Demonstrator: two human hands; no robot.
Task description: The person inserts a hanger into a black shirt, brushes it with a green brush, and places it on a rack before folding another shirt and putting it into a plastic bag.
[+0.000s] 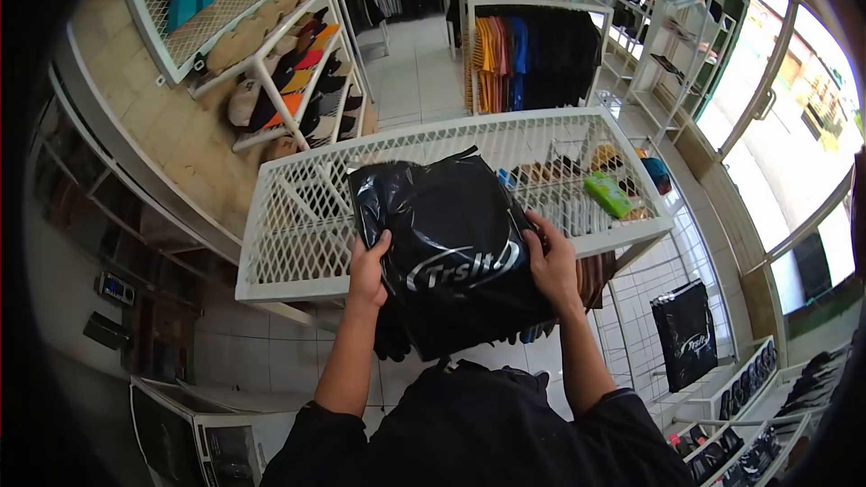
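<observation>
A glossy black plastic package (451, 225) with white lettering lies between my two hands, over the near edge of a white mesh-topped table (298, 257). My left hand (368, 272) grips its left edge, thumb on top. On the right edge, my right hand (550, 261) holds it with the thumb on the front and the other fingers partly hidden. A green packet (609, 195) rests on the mesh to the right of the package.
Caps (298, 81) fill a white rack at the upper left. Beyond the table stands a rack of shirts (555, 59). Another black package (684, 334) is at the right, above shelves of goods (749, 460). Glass doors (758, 90) line the right side.
</observation>
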